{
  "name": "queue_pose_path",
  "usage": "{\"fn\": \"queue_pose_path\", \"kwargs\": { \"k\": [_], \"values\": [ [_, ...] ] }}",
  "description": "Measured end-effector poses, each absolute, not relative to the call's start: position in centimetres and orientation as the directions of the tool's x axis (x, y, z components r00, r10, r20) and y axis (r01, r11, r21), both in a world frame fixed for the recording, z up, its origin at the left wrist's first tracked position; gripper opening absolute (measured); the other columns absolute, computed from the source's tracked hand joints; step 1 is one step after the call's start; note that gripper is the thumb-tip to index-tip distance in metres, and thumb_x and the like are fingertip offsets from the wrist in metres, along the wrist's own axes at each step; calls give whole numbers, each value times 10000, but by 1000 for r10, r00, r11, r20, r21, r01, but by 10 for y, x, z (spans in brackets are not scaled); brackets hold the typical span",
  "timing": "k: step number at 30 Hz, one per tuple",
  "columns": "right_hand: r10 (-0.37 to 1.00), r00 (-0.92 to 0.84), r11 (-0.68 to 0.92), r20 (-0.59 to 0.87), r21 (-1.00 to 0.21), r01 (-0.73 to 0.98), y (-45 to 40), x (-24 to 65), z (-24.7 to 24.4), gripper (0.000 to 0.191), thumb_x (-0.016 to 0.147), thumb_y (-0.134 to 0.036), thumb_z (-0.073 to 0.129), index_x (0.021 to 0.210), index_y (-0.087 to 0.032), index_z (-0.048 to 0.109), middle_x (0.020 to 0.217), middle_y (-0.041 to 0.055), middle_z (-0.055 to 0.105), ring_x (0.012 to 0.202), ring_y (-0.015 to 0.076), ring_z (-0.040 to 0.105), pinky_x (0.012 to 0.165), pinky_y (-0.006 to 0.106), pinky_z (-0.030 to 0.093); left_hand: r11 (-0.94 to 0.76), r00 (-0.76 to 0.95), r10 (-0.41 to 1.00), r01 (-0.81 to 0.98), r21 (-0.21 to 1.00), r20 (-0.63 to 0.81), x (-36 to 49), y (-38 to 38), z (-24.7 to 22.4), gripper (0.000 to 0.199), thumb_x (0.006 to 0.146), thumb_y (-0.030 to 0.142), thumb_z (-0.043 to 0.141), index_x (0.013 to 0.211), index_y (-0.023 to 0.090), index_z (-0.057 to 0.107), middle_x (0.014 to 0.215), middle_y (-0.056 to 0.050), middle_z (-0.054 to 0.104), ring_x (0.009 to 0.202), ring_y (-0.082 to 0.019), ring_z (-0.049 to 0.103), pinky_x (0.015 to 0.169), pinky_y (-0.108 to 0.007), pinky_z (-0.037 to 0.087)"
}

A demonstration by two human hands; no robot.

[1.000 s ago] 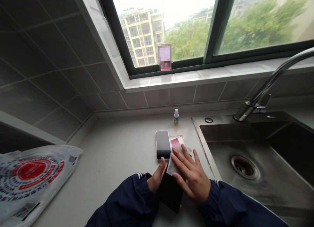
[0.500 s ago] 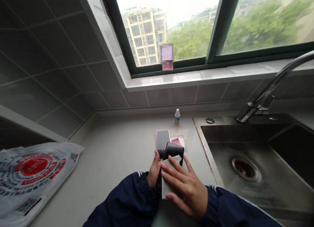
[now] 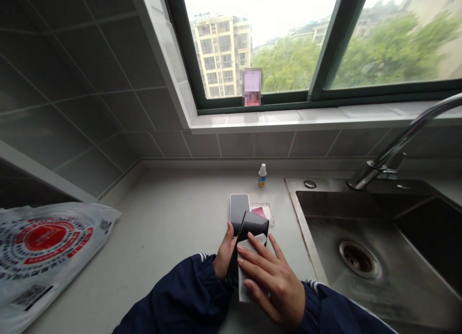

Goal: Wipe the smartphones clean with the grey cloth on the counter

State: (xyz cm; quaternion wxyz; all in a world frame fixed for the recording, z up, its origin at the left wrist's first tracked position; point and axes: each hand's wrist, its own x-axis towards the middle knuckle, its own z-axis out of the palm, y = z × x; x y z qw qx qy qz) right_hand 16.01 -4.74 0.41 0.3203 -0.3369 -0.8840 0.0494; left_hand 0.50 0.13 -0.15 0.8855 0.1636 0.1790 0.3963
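My left hand [image 3: 224, 255] holds a black phone [image 3: 255, 223] from its left side, its thumb along the edge and its other fingers hidden beneath. Across the lower part of the screen lies a pale cleaning cloth [image 3: 246, 288]. My right hand [image 3: 276, 281] presses that cloth down with its fingers stretched out over it. Just beyond, a second phone [image 3: 239, 210] with a light rim lies on the counter. Partly under the held phone's view is a clear phone case [image 3: 267, 212] with a pink piece [image 3: 258, 211] in it.
A small white bottle [image 3: 262, 176] stands behind the phones. To the right are a steel sink [image 3: 299, 218] and a curved faucet [image 3: 400, 136]. A printed plastic bag [image 3: 54, 257] lies at the left on the pale counter [image 3: 173, 213]. A window [image 3: 281, 50] is at the back.
My right hand and the cloth have slid slightly down the black phone, baring a little more of its screen. The whole view has shifted a little.
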Motion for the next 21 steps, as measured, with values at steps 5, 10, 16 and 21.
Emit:
{"fn": "queue_pose_path", "kwargs": {
  "k": [5,10,16,21],
  "values": [
    [632,-584,767,509,-308,563,-47,161,4,385,917,-222,482,1294,-192,558,1396,58,525,1415,301,266,1148,618,112,664,663,726,-604,442,-185,4,1,-7,851,893,676,231,1303,-18,503,1144,-223,658,1149,-269,593,1097,-376,293],
    [646,-575,751,502,-285,595,-43,165,2,432,933,-234,457,1360,-192,503,1436,72,476,1411,301,274,1142,612,144,672,681,714,-599,435,-165,3,0,-7,854,887,686,231,1321,-4,486,1247,-221,607,1227,-279,536,1131,-396,238],
    [707,-546,683,448,-235,691,-37,170,-5,532,949,-259,444,1464,-164,349,1513,101,344,1428,320,218,1125,587,207,637,680,729,-627,450,-84,5,1,-12,804,896,671,226,1378,62,436,1305,-195,576,1296,-268,472,1138,-409,217],
    [730,-505,648,460,-231,726,-34,171,-13,562,966,-289,413,1492,-144,275,1534,116,295,1435,337,192,1100,594,230,612,663,747,-659,438,-46,9,1,-10,780,921,630,188,1360,44,456,1300,-197,579,1294,-260,474,1141,-390,206]
  ]
}}
